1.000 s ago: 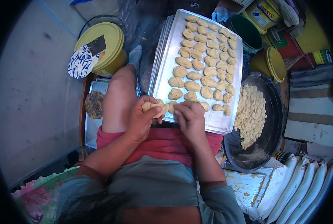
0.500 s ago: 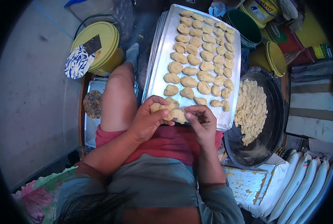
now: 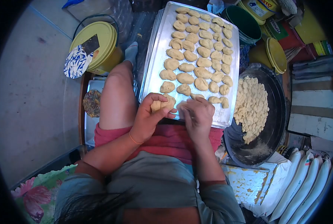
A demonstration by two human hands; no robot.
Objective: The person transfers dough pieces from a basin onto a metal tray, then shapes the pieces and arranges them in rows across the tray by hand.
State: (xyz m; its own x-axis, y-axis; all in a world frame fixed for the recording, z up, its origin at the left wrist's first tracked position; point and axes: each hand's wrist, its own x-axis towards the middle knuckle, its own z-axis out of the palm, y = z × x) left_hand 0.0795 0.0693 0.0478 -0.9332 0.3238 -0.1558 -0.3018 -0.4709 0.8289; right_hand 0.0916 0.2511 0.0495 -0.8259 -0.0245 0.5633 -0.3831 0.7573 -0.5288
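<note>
My left hand (image 3: 145, 118) is closed around a lump of pale yellow dough (image 3: 167, 102) over the tray's near edge. My right hand (image 3: 201, 117) is just to its right, its fingers smeared by motion, so what they hold, if anything, does not show. A metal baking tray (image 3: 225, 118) lies on top of a stack in front of my lap. Rows of rounded dough pieces (image 3: 202, 72) cover most of it. One dough piece (image 3: 197, 96) is partly behind my right hand.
To the right, a wide black basin (image 3: 274, 123) holds a heap of small dough bits (image 3: 251, 104). A lidded yellow bucket (image 3: 103, 37) stands at the left. A green bucket (image 3: 243, 24) is behind the tray, and filled white bags (image 3: 295, 186) lie at the lower right.
My right hand has come away from the dough it was pinching alongside my left hand. The left hand still holds dough. The tray appears slightly shifted left and up in view.
</note>
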